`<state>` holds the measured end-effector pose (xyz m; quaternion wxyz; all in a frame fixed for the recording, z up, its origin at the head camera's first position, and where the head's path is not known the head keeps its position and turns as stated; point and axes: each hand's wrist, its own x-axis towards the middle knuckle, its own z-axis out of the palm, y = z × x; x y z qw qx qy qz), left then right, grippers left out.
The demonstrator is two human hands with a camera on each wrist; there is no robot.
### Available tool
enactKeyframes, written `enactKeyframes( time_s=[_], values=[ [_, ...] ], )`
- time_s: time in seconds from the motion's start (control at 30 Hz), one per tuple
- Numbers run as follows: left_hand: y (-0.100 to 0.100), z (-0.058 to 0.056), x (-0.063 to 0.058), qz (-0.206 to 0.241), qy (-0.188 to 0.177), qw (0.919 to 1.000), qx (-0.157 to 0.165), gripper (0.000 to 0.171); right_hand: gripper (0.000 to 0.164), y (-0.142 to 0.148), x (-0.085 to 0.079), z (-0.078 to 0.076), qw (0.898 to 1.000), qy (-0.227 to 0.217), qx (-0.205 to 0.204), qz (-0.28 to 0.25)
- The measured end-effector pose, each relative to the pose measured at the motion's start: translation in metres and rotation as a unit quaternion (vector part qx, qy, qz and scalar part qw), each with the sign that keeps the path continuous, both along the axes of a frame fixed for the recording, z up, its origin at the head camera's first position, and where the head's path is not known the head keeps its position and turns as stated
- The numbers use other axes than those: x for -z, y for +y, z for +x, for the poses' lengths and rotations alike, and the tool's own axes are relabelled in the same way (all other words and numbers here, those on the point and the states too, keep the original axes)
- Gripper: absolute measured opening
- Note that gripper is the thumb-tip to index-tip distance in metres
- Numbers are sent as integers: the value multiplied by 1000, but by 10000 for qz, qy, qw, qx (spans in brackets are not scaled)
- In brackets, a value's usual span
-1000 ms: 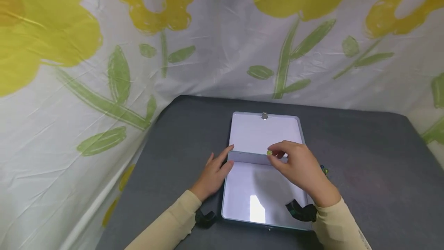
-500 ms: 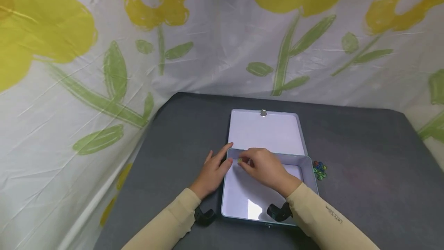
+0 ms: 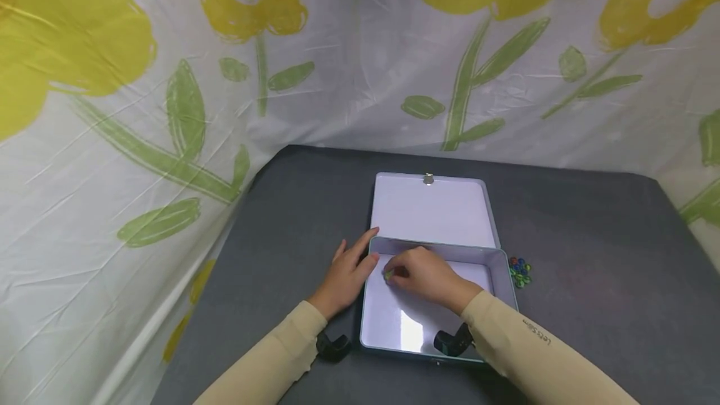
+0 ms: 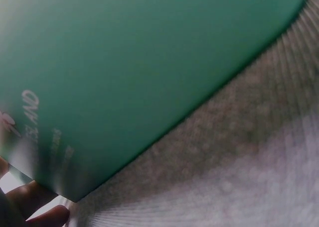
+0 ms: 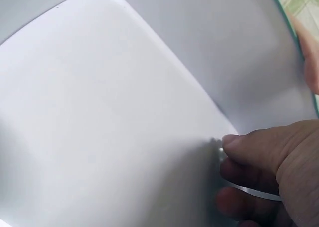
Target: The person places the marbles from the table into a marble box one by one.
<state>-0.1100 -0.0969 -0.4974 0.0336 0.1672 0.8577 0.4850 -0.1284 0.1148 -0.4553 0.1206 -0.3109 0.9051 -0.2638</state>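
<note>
In the head view a shallow metal box (image 3: 382, 324), white inside, lies with its lid (image 3: 430, 205) folded back. My right hand (image 3: 430, 277) is inside it, pinching a small yellow-green marble (image 3: 387, 275) low over the floor near the far left corner. The fingers mostly hide the marble in the right wrist view. My left hand (image 3: 340, 280) rests on the box's left rim with its fingers extended. The left wrist view shows the box's green outer wall (image 4: 134, 72) with lettering and a few of those fingers (image 4: 32, 197).
A small cluster of red, blue and green marbles (image 3: 520, 272) lies on the dark grey tabletop (image 3: 590, 280), just right of the box. A flowered cloth (image 3: 349, 80) hangs behind and to the left. A metal clasp (image 3: 429, 179) sits on the lid's far edge.
My right hand has moved left from above the box's back wall, then down into the far left part, still pinching the marble. My left hand has stayed on the rim.
</note>
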Motion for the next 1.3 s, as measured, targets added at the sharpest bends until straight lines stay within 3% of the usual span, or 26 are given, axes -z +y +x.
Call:
enactKeyframes(
  time_s=[0.67, 0.93, 1.13, 1.3],
  values=[
    [1, 1, 0, 112, -78, 9998, -176, 56, 19, 0, 1, -7, 9998, -208, -23, 41],
    [-3, -6, -2, 77, -52, 9999, -122, 55, 25, -2, -9, -9, 9997, -198, 151, -67],
    [-4, 0, -2, -11, -389, 9992, 0, 56, 21, 3, -14, -2, 9992, -196, 207, -282],
    [-1, 1, -2, 3, -377, 9993, -26, 55, 21, 10, -25, 0, 9983, -9, 140, -565]
  ],
)
